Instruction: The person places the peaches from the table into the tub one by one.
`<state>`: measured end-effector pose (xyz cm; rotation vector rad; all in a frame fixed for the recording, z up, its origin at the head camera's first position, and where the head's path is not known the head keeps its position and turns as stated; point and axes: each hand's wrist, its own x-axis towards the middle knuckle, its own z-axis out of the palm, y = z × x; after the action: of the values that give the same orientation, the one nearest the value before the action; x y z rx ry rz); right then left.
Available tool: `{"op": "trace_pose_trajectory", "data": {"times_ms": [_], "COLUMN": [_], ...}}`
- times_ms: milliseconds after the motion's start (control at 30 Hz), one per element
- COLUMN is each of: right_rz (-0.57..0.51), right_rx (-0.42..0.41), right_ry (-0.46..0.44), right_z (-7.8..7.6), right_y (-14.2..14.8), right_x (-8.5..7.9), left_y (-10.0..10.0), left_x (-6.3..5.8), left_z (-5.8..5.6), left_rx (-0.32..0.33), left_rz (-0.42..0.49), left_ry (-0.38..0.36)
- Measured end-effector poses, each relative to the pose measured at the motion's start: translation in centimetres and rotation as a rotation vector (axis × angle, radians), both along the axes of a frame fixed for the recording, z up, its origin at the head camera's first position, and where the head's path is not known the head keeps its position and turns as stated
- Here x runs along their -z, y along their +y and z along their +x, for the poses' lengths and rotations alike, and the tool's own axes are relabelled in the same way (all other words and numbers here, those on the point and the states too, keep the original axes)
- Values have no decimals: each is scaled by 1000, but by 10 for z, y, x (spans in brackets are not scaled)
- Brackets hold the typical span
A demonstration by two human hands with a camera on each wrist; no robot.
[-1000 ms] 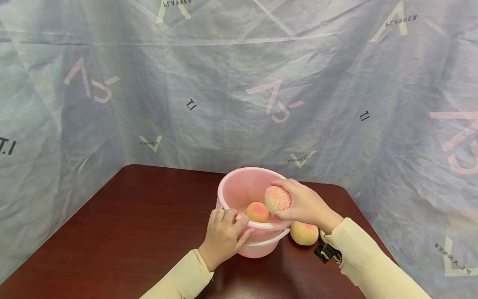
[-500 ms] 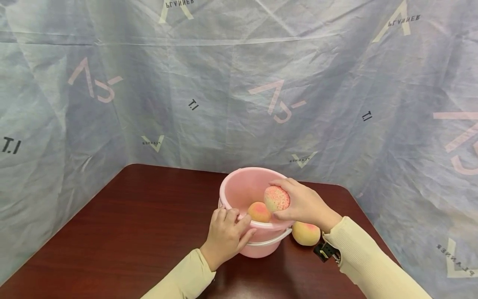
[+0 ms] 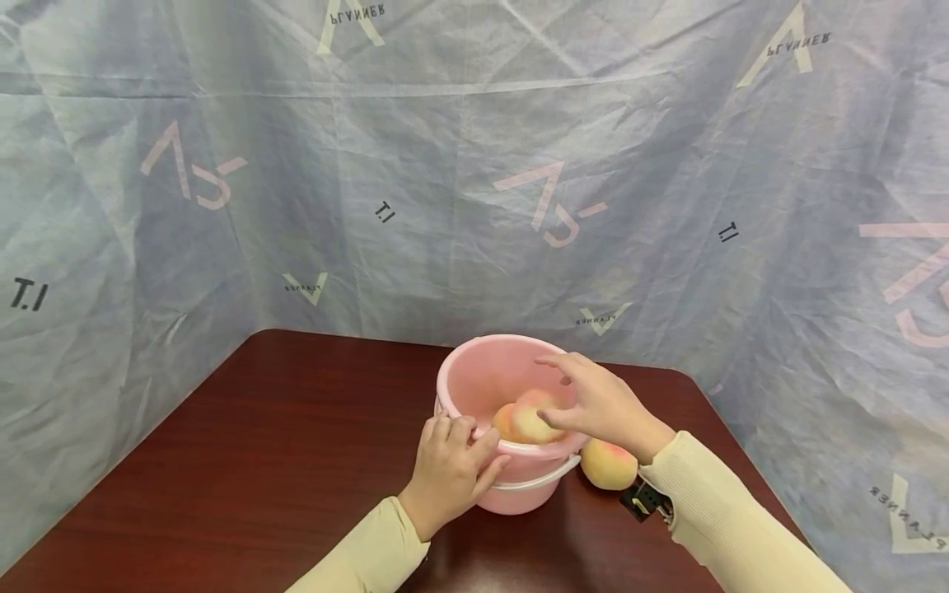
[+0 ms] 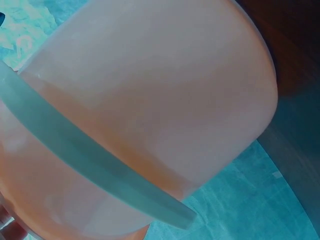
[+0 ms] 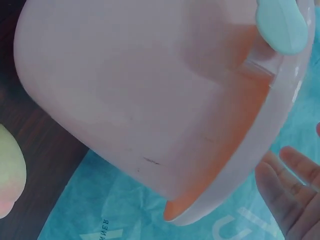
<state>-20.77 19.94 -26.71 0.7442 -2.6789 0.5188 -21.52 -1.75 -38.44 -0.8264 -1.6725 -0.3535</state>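
A pink bucket [image 3: 519, 497] with a white handle [image 3: 530, 480] stands on the table. At its near left rim my left hand [image 3: 448, 465] grips the edge, fingers over the top and thumb outside. Inside lies an orange-tinted peach [image 3: 504, 422], partly covered by a paler, blurred peach [image 3: 534, 420]. Above the right part of the opening is my right hand [image 3: 604, 403], fingers spread apart and nothing held between them. In the right wrist view, fingers [image 5: 292, 195] show past the bucket rim. The bucket wall [image 4: 165, 100] fills most of the left wrist view.
Another peach [image 3: 608, 464] sits on the table right of the bucket, below my right wrist. The dark red table [image 3: 296, 445] extends to the left. Grey printed cloth [image 3: 445, 165] hangs behind and on both sides.
My right hand has let go of the peach it held, and its fingers have spread. That peach has dropped lower into the bucket, against the other one. My left hand stays on the rim.
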Motion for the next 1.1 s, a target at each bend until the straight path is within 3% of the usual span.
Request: {"op": "trace_pose_trajectory", "data": {"times_ms": [1100], "right_rz": [-45], "right_rx": [98], "right_ry": [-28], "right_z": [11], "right_y": [21], "right_x": [2], "left_y": [2], "left_x": [1], "left_z": [0], "left_rx": [2], "left_rz": [16], "left_ry": [-5]}}
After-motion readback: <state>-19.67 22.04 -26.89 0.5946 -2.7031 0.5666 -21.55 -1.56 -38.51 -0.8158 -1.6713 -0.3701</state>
